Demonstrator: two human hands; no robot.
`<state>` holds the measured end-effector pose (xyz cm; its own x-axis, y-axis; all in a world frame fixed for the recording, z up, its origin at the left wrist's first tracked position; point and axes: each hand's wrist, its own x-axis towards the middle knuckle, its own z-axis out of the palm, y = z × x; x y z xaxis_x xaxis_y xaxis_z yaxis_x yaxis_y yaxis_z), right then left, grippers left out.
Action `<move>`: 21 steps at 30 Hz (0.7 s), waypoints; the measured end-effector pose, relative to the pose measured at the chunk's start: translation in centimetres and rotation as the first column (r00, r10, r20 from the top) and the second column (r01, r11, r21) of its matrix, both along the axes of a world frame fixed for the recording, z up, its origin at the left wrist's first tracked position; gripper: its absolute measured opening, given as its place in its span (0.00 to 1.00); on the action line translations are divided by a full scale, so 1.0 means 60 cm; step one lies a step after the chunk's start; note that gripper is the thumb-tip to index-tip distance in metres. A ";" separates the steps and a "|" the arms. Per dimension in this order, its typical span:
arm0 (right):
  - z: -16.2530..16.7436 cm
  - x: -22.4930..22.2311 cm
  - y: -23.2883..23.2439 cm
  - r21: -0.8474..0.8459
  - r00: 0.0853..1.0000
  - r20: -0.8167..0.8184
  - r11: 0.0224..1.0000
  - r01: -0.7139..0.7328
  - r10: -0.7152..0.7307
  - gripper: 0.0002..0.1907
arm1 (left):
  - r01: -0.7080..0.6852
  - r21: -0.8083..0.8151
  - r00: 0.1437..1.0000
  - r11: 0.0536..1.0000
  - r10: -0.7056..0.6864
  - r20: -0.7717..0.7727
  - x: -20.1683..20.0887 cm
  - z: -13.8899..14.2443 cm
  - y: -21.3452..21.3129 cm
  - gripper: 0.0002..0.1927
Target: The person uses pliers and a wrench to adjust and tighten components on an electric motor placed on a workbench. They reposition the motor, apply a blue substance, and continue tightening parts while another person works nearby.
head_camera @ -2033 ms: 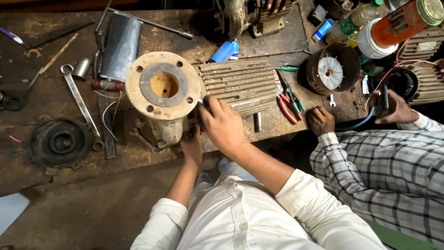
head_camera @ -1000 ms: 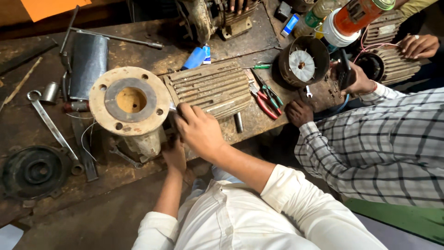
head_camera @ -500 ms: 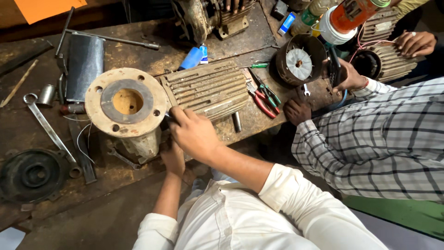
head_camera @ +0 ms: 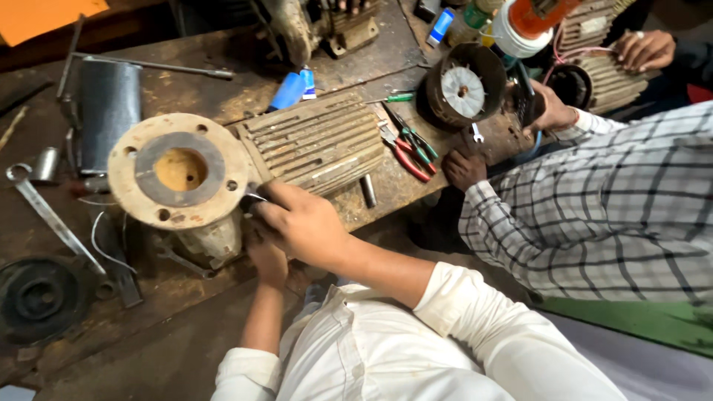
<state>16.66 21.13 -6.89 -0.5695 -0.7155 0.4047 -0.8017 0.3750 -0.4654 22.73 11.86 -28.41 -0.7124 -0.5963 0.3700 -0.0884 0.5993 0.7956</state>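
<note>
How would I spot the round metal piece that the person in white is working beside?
Look at the wooden workbench, left of the grey ribbed motor body. There stands a round rusty flange, flat face up, with the right hand at its edge. Nothing near it shares its wide tan ring, small bolt holes and yellowish centre hole.

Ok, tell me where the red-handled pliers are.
The red-handled pliers lie on the workbench, right of the ribbed motor housing and just left of the co-worker's hand.

A worn wooden workbench (head_camera: 223,52) carries a flanged housing (head_camera: 178,174), pliers (head_camera: 407,152) and a spanner (head_camera: 52,219).
</note>
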 end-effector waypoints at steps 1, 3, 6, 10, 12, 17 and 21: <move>0.001 0.002 0.014 -0.060 0.999 0.049 0.998 0.009 -0.006 0.13 | 0.026 -0.116 0.995 0.993 -0.015 0.097 0.004 -0.011 -0.005 0.22; 0.002 -0.003 0.054 -0.051 0.996 0.079 0.997 0.055 -0.051 0.14 | 0.111 -0.334 0.960 0.936 -0.015 0.278 0.010 -0.028 -0.013 0.25; -0.013 -0.019 0.127 -0.060 0.978 0.098 0.980 0.190 -0.184 0.15 | 0.016 -0.403 0.976 0.915 0.072 0.204 0.007 -0.041 -0.004 0.25; -0.056 -0.052 0.219 0.032 0.866 0.319 0.917 0.397 -0.385 0.09 | 0.082 0.922 0.982 0.378 0.130 -0.140 -0.016 -0.023 0.019 0.09; -0.085 -0.062 0.257 0.035 0.844 0.302 0.890 0.455 -0.444 0.09 | 0.223 0.948 0.926 0.226 0.256 -0.279 -0.029 -0.006 0.020 0.17; -0.176 -0.125 0.325 0.014 0.661 0.503 0.770 0.638 -0.557 0.09 | 0.186 0.969 0.928 0.165 0.295 -0.228 -0.047 -0.006 0.021 0.19; -0.235 -0.175 0.366 -0.023 0.595 0.617 0.744 0.668 -0.515 0.10 | 0.111 0.949 0.937 0.295 0.287 -0.199 -0.050 -0.044 0.029 0.18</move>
